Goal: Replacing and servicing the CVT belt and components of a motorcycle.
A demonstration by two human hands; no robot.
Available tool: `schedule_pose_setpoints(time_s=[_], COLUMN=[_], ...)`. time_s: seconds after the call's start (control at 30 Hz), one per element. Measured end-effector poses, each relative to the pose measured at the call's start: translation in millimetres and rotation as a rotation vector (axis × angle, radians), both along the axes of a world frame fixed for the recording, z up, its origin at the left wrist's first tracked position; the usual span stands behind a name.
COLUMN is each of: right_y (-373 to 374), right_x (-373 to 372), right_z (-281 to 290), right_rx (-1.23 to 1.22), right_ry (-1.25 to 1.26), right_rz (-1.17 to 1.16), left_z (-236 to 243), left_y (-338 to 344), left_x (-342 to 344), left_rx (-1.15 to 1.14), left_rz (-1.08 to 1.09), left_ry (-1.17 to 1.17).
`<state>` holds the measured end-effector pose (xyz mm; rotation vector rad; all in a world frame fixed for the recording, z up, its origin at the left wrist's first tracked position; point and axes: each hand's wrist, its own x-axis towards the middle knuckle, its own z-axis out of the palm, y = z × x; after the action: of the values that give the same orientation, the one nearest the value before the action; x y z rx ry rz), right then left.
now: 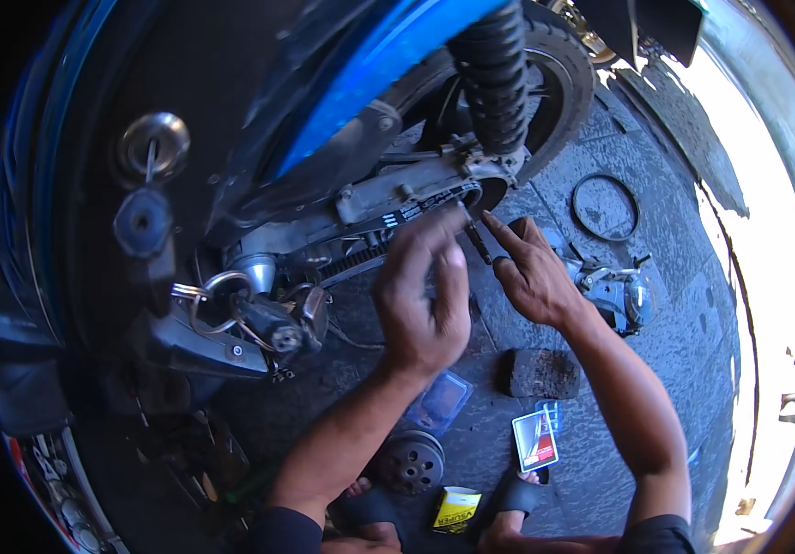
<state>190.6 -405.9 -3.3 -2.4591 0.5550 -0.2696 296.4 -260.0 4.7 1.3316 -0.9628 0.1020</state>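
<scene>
One black belt [416, 210] just beyond left hand [423, 309], thumb spread from fingers; right hand [538, 277] near belt's end, grip unclear.

Before me, the belt [420, 208] looks like matt rubber — the casing [374, 202] beside it, like dull metal. The blue panel [360, 88] seems smooth, glossy plastic; the key ring [192, 292], shiny metal; my sleeve [282, 532], matt cloth.
</scene>
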Motion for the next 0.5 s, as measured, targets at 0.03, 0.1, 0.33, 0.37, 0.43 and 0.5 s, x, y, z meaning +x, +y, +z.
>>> schedule_pose_setpoints(time_s=[0.03, 0.1, 0.33, 0.37, 0.43, 0.5], right_y=[2, -2, 1, 5, -1, -4], right_x=[3, -7, -2, 3, 2, 4], right_z=[5, 6, -8, -12, -22, -17], right_rx=[-0.014, -0.027, 0.107, 0.131, 0.188, 0.222], right_ry=[0.043, 0.074, 0.002, -0.011, -0.007, 0.003], right_rz=[0.032, 0.006, -0.017, -0.013, -0.071, -0.089], left_z=[23, 44, 121, 127, 145, 154], left_y=[-1, -24, -54, -56, -69, -76], left_x=[15, 28, 38, 52, 14, 1], left_rx=[-0.009, 0.069, 0.027, 0.032, 0.086, 0.126], left_rz=[0.076, 0.193, -0.249, -0.271, -0.211, -0.141], left_ry=[-0.237, -0.421, 0.035, 0.105, 0.081, 0.032])
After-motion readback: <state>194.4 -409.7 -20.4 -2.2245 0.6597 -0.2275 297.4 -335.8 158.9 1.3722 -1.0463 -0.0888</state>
